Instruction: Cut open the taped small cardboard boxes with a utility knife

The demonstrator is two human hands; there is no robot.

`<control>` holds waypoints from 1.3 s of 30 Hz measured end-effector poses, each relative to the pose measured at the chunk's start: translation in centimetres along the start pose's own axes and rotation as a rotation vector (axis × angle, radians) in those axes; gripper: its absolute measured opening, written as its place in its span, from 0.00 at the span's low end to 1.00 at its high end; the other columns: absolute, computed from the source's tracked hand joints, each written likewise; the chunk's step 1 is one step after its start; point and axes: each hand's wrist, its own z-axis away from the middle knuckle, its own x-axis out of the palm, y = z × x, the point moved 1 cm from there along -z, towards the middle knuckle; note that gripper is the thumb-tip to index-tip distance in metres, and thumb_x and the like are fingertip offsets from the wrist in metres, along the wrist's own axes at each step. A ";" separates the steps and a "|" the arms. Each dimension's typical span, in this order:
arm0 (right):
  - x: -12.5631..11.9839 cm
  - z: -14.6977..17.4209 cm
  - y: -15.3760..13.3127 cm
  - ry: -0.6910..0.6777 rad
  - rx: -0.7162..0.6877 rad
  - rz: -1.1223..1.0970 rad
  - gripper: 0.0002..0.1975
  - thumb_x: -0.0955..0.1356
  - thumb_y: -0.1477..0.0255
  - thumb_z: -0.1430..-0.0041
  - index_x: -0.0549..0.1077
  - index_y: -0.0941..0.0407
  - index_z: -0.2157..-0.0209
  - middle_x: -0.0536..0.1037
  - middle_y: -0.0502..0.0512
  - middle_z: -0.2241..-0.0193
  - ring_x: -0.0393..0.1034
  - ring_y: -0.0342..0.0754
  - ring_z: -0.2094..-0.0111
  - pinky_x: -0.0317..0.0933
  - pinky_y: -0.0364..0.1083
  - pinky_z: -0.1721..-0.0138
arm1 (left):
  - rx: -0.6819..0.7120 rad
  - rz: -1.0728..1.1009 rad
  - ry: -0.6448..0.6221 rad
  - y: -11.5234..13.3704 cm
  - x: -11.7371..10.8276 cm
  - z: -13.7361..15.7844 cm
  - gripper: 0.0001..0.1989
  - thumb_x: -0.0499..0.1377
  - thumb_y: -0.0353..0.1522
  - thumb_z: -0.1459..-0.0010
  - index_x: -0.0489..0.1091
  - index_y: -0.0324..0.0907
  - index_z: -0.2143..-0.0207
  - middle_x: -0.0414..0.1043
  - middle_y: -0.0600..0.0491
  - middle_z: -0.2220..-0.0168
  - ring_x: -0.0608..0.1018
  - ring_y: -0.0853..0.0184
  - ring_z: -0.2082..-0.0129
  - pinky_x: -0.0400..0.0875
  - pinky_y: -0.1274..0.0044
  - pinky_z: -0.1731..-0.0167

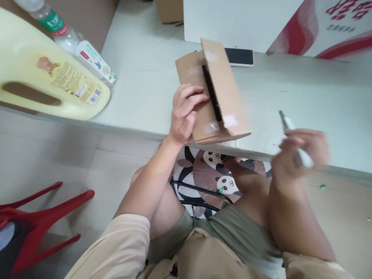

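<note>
A small brown cardboard box (pixel 223 89) sits tilted at the front of the table, with a dark gap between its flaps and bits of clear tape on it. My left hand (pixel 187 110) grips its left side, fingers bent over the cardboard beside the gap. To the right of the box, apart from it, my right hand (pixel 302 153) is closed around a utility knife (pixel 287 123). The knife has a white handle and a grey tip pointing up and left; motion blurs both it and the hand.
Behind the box lies a phone (pixel 240 57), in front of a white and red carton (pixel 232 23). A yellow jug (pixel 84 91) and a clear bottle (pixel 68 38) are on the left of the table (pixel 139 89). A red stool (pixel 43 217) stands on the floor.
</note>
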 end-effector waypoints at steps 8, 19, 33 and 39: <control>5.1 -0.2 1.4 -0.408 0.283 0.338 0.30 0.62 0.79 0.45 0.71 0.51 0.41 0.71 0.64 0.43 0.71 0.58 0.50 0.69 0.52 0.63 | -0.302 0.422 0.233 -3.4 -1.8 0.7 0.27 0.54 0.58 0.39 0.75 0.47 0.57 0.73 0.50 0.47 0.73 0.55 0.40 0.66 0.63 0.37; 8.4 -0.6 0.9 -0.403 0.262 -0.225 0.20 0.63 0.58 0.42 0.69 0.55 0.53 0.75 0.65 0.53 0.67 0.62 0.49 0.62 0.63 0.46 | -0.760 0.564 0.277 -3.2 -1.8 1.0 0.30 0.76 0.48 0.63 0.71 0.43 0.62 0.75 0.54 0.64 0.77 0.71 0.67 0.71 0.80 0.65; 9.1 -2.1 3.0 -0.354 0.328 -0.462 0.25 0.66 0.69 0.50 0.66 0.56 0.49 0.75 0.62 0.55 0.69 0.62 0.48 0.58 0.67 0.38 | -0.851 0.651 0.243 -2.4 -1.3 1.0 0.27 0.76 0.47 0.62 0.70 0.45 0.64 0.77 0.54 0.67 0.78 0.70 0.72 0.70 0.79 0.72; 6.2 -1.9 1.3 -0.165 0.470 -0.485 0.24 0.70 0.56 0.47 0.69 0.54 0.52 0.76 0.56 0.61 0.70 0.51 0.63 0.67 0.52 0.61 | -0.805 0.538 0.349 -2.8 -1.9 0.8 0.20 0.69 0.48 0.51 0.72 0.43 0.64 0.75 0.54 0.67 0.76 0.69 0.69 0.70 0.79 0.70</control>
